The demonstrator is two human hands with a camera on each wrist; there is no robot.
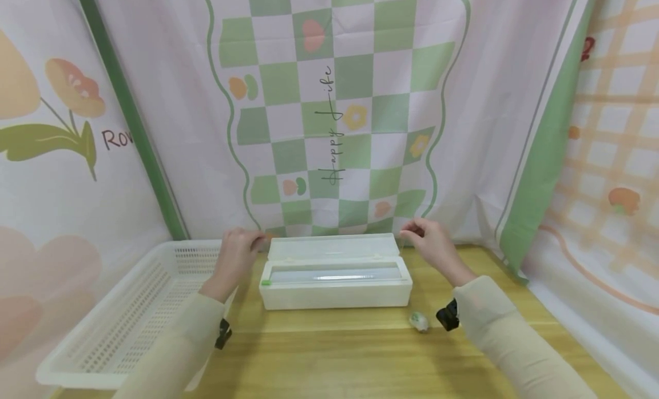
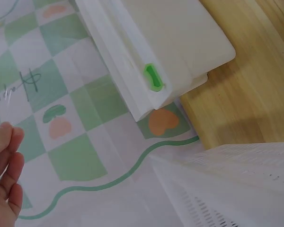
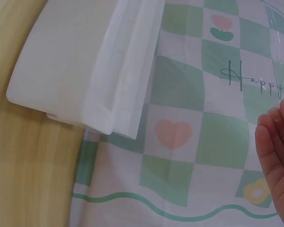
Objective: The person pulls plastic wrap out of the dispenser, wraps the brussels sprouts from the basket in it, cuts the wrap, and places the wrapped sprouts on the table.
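Observation:
A white cling film dispenser (image 1: 337, 296) stands on the table with its lid (image 1: 333, 247) raised, a film roll (image 1: 337, 274) showing inside. A green slider (image 2: 154, 77) sits at the left end of its cutter rail. Behind the dispenser's left corner, my left hand (image 1: 237, 253) pinches clear film between thumb and fingertips. My right hand (image 1: 432, 244) pinches film beyond the right corner. In the wrist views the clear film (image 3: 276, 56) shows only as faint glints by the fingertips; its edges are hard to make out.
A white perforated basket (image 1: 77, 380) stands left, under the left forearm. A small clear-wrapped item with green marks (image 1: 419, 322) lies on the wooden table (image 1: 329, 359) right of the dispenser's front. A checked curtain (image 1: 334, 102) hangs close behind; printed cloth hangs at both sides.

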